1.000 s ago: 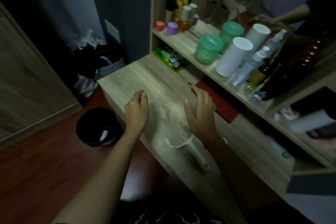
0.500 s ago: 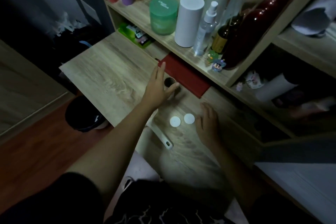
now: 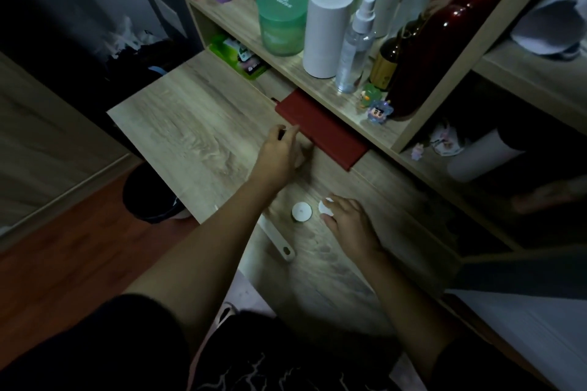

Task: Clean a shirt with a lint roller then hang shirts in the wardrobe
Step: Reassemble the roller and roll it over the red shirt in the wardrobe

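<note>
The white lint roller handle (image 3: 279, 240) lies on the wooden desk (image 3: 197, 136), partly under my left forearm. My left hand (image 3: 279, 152) reaches forward next to a red book (image 3: 320, 128); its fingers curl around a small pale roll (image 3: 300, 157) that is mostly hidden. Two white round caps lie near the handle. One cap (image 3: 301, 211) lies free. My right hand (image 3: 346, 219) pinches the other cap (image 3: 323, 206) between thumb and fingertips. No shirt or wardrobe is in view.
A shelf just behind the desk carries green jars (image 3: 281, 25), a white cylinder (image 3: 327, 28), a spray bottle (image 3: 354, 47), dark bottles and small figurines. A black bin (image 3: 146, 197) stands on the floor left of the desk. A grey wall and clothes pile lie far left.
My view dropped toward the desk. My left hand went forward to the roll by the red book and closed around it. My right hand moved onto the right-hand white cap.
</note>
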A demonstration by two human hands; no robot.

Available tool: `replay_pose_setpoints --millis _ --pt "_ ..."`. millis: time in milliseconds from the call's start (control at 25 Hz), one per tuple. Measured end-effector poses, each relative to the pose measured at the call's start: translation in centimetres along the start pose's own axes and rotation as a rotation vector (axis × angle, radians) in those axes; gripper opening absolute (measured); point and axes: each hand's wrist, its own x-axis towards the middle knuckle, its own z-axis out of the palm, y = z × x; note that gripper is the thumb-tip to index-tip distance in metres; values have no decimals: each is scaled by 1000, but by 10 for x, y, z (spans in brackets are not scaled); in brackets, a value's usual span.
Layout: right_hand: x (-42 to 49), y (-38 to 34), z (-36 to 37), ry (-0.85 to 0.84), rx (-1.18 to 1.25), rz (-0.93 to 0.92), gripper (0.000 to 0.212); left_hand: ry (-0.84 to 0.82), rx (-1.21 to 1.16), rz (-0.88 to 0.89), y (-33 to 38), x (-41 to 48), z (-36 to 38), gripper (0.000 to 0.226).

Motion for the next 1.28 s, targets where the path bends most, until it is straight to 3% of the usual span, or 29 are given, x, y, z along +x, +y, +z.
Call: replay_pose_setpoints --millis 160,280,400,840,1040,1280 --pt "7 -27 -29 153 362 285 43 260 -434 -280 -15 -23 -19 49" --pt "15 -60 -55 177 823 375 44 201 -943 -550 -24 -41 -27 43" --pt "21 -77 -60 138 993 318 43 81 -1295 -691 -19 -53 -38 41" --pt "21 -83 -65 124 1101 262 41 23 -1327 -610 -15 -59 -57 40" --pt "20 -77 -65 92 1043 229 40 78 -1338 -586 -7 -62 -51 24" --pt "16 -75 -62 89 1029 242 40 152 -1225 -542 6 -63 -45 26"
